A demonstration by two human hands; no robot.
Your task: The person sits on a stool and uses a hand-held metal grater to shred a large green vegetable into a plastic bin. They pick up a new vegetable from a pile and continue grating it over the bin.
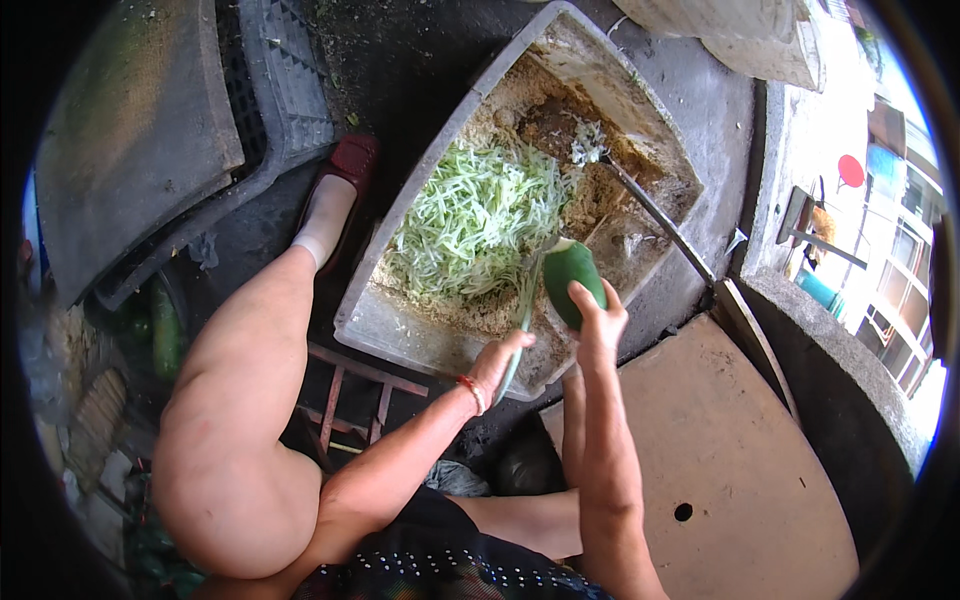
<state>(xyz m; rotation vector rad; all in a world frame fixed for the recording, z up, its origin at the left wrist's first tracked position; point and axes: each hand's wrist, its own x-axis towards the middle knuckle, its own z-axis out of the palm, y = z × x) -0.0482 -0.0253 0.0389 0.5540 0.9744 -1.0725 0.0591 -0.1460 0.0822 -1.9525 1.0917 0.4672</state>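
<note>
My right hand [602, 319] grips a dark green gourd [574, 281] from its near end, over the right side of the tub. Its far end is cut and shows pale flesh. In my left hand [501, 360] is a slim, pale green hand tool [530, 296], apparently a shredder, whose head lies at or close to the gourd's cut end; actual contact is unclear. Below and beyond both hands stands a grey, dirty plastic tub [412, 174]. Inside it a heap of green-white vegetable shreds [480, 217] rests on tan, crumbly meal [420, 304].
A long-handled scoop [660, 214] leans over the tub's right rim, with shreds on its end. A brown board [720, 435] with a hole lies at right, near a low concrete wall [832, 330]. Left are a grey plastic crate [292, 90], a board [135, 112] and a green gourd [166, 330].
</note>
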